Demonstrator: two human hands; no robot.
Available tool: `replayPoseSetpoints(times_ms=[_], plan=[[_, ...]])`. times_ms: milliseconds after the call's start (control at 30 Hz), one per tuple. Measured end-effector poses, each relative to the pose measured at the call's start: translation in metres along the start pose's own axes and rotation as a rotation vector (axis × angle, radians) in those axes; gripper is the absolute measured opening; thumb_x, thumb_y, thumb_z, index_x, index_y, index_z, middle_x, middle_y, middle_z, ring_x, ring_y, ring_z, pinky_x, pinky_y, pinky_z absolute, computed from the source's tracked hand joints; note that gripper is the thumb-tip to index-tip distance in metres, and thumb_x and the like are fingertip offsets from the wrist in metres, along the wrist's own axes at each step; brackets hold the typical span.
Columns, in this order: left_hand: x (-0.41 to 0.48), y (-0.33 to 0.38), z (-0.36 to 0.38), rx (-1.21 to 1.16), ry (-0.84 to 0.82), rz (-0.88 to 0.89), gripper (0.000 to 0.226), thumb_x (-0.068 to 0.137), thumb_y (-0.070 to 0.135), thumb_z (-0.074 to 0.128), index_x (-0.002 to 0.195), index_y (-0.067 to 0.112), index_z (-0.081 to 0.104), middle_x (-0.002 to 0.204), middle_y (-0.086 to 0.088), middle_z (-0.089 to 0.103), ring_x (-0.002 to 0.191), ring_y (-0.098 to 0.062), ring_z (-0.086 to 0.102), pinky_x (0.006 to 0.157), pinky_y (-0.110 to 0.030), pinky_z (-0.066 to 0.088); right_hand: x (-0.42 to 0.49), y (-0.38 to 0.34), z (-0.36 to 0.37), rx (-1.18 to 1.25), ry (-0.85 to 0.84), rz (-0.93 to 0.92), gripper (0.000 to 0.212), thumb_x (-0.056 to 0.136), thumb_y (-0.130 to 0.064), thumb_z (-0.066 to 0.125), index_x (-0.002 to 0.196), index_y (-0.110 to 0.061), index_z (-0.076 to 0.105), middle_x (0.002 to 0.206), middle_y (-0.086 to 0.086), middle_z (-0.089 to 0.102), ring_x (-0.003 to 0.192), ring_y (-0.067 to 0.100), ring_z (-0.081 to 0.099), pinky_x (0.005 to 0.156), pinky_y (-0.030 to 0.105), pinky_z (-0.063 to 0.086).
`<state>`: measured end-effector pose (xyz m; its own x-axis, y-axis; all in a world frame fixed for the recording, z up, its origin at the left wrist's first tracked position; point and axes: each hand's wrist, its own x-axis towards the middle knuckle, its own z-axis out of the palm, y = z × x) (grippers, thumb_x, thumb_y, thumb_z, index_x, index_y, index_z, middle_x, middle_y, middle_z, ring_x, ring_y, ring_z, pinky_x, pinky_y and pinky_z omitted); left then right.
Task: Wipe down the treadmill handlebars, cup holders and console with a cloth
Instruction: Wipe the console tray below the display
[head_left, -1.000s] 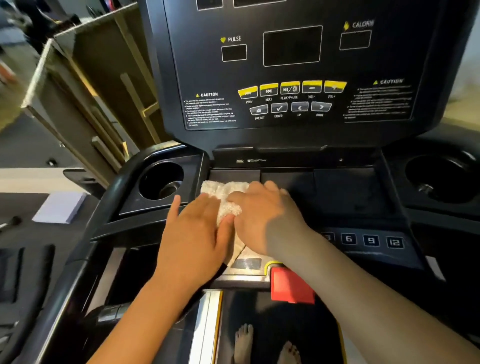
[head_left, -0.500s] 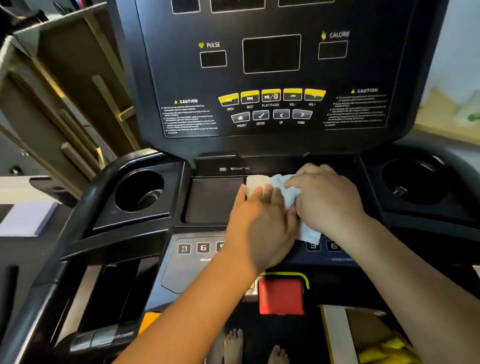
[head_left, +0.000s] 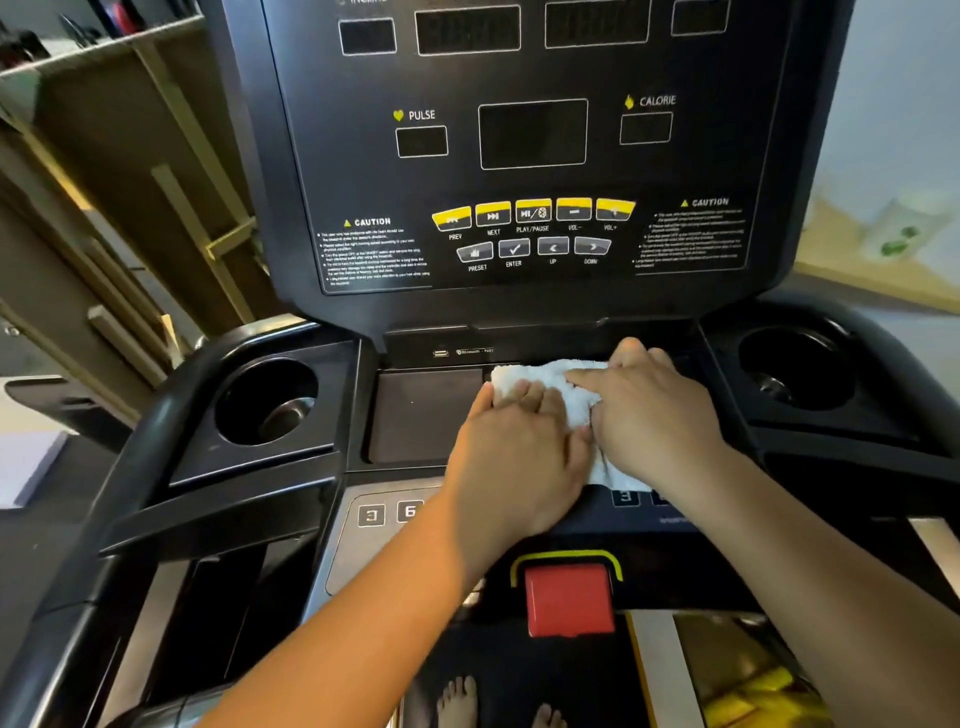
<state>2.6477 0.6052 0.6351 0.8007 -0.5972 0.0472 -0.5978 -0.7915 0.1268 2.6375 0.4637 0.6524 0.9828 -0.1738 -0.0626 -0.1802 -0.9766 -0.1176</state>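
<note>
Though formerly left on tray (head_left: 426, 415), cloth (head_left: 540, 382) now rightward.

A: Where is the cloth (head_left: 540, 376)?
B: On the black tray (head_left: 426, 415) under the console (head_left: 519, 291), between the left cup holder (head_left: 265, 400) and the right cup holder (head_left: 795, 369)
A: And the hands?
B: Left hand (head_left: 514, 457) and right hand (head_left: 649, 415) press down on it, side by side; a red button (head_left: 569, 600) sits just below them

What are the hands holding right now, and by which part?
Nothing is gripped: the left hand and right hand both press flat on the white cloth, left on its near left part, right on its right side.
</note>
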Motion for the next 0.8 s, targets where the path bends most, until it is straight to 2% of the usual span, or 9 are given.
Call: replayPoseSetpoints(times_ms=[100, 167, 267, 333, 400, 467, 567, 667, 800], plan=[[-0.01, 0.0, -0.006, -0.001, 0.069, 0.012, 0.054, 0.093, 0.043, 0.025, 0.097, 0.01, 0.067, 0.094, -0.009, 0.07, 0.091, -0.028, 0.065, 0.097, -0.041, 0.042, -0.005, -0.004, -0.001, -0.012, -0.025, 0.0, 0.046, 0.095, -0.024, 0.045, 0.134, -0.048, 0.048, 0.119, 0.0, 0.043, 0.114, 0.024, 0.042, 0.072, 0.033, 0.04], [-0.021, -0.001, -0.008, -0.057, 0.125, 0.033, 0.049, 0.093, 0.042, 0.028, 0.09, 0.013, 0.067, 0.087, -0.006, 0.069, 0.084, -0.027, 0.064, 0.096, -0.042, 0.043, -0.018, -0.003, -0.001, 0.004, -0.055, 0.0, 0.046, 0.095, -0.026, 0.044, 0.136, -0.047, 0.047, 0.123, -0.001, 0.044, 0.118, 0.022, 0.043, 0.074, 0.032, 0.04], [-0.035, -0.001, -0.008, -0.093, 0.069, 0.035, 0.061, 0.094, 0.047, 0.022, 0.119, 0.009, 0.062, 0.12, -0.01, 0.066, 0.113, -0.025, 0.061, 0.111, -0.049, 0.035, -0.03, -0.001, -0.001, 0.001, -0.042, -0.002, 0.048, 0.095, -0.024, 0.044, 0.138, -0.046, 0.045, 0.12, -0.002, 0.041, 0.114, 0.02, 0.043, 0.071, 0.031, 0.041], [-0.03, -0.002, -0.007, -0.122, -0.02, 0.008, 0.068, 0.096, 0.05, 0.021, 0.141, 0.005, 0.046, 0.146, -0.015, 0.048, 0.138, -0.025, 0.041, 0.118, -0.051, 0.02, -0.024, -0.002, 0.0, -0.005, -0.046, -0.002, 0.05, 0.094, -0.022, 0.045, 0.139, -0.045, 0.044, 0.12, 0.0, 0.04, 0.113, 0.022, 0.042, 0.075, 0.034, 0.047], [-0.016, -0.005, -0.005, -0.15, -0.115, -0.022, 0.069, 0.1, 0.052, 0.026, 0.151, 0.006, 0.028, 0.159, -0.014, 0.027, 0.149, -0.022, 0.019, 0.121, -0.05, 0.006, -0.011, -0.003, 0.002, 0.021, -0.065, -0.01, 0.052, 0.093, -0.018, 0.048, 0.139, -0.043, 0.045, 0.12, 0.002, 0.04, 0.114, 0.025, 0.041, 0.081, 0.036, 0.048], [-0.005, -0.006, -0.005, -0.12, -0.15, -0.028, 0.069, 0.101, 0.053, 0.027, 0.152, 0.006, 0.023, 0.161, -0.014, 0.021, 0.15, -0.022, 0.014, 0.122, -0.05, 0.002, 0.005, 0.0, -0.002, 0.119, -0.096, 0.008, 0.052, 0.091, -0.012, 0.049, 0.134, -0.041, 0.053, 0.116, 0.003, 0.043, 0.111, 0.025, 0.044, 0.087, 0.04, 0.049], [-0.005, -0.008, -0.002, -0.068, -0.107, -0.002, 0.061, 0.102, 0.049, 0.03, 0.144, 0.006, 0.038, 0.154, -0.015, 0.036, 0.144, -0.024, 0.03, 0.121, -0.049, 0.007, 0.013, 0.002, -0.011, 0.177, -0.153, 0.009, 0.046, 0.091, -0.011, 0.049, 0.128, -0.037, 0.061, 0.12, 0.003, 0.048, 0.112, 0.024, 0.051, 0.091, 0.037, 0.048], [-0.013, -0.019, -0.004, -0.052, -0.021, 0.052, 0.044, 0.1, 0.041, 0.039, 0.126, 0.009, 0.055, 0.133, -0.012, 0.058, 0.119, -0.027, 0.057, 0.118, -0.045, 0.019, 0.001, -0.008, -0.015, 0.111, -0.171, -0.027, 0.043, 0.091, -0.011, 0.048, 0.126, -0.031, 0.063, 0.118, 0.005, 0.051, 0.107, 0.026, 0.054, 0.088, 0.037, 0.049], [-0.036, -0.056, -0.016, -0.038, -0.046, 0.105, 0.031, 0.093, 0.032, 0.041, 0.115, 0.017, 0.057, 0.115, -0.003, 0.065, 0.103, -0.025, 0.063, 0.117, -0.044, 0.024, -0.02, -0.035, -0.01, 0.17, -0.141, -0.121, 0.05, 0.091, -0.008, 0.045, 0.13, -0.037, 0.059, 0.119, 0.005, 0.049, 0.112, 0.026, 0.05, 0.093, 0.037, 0.045]])
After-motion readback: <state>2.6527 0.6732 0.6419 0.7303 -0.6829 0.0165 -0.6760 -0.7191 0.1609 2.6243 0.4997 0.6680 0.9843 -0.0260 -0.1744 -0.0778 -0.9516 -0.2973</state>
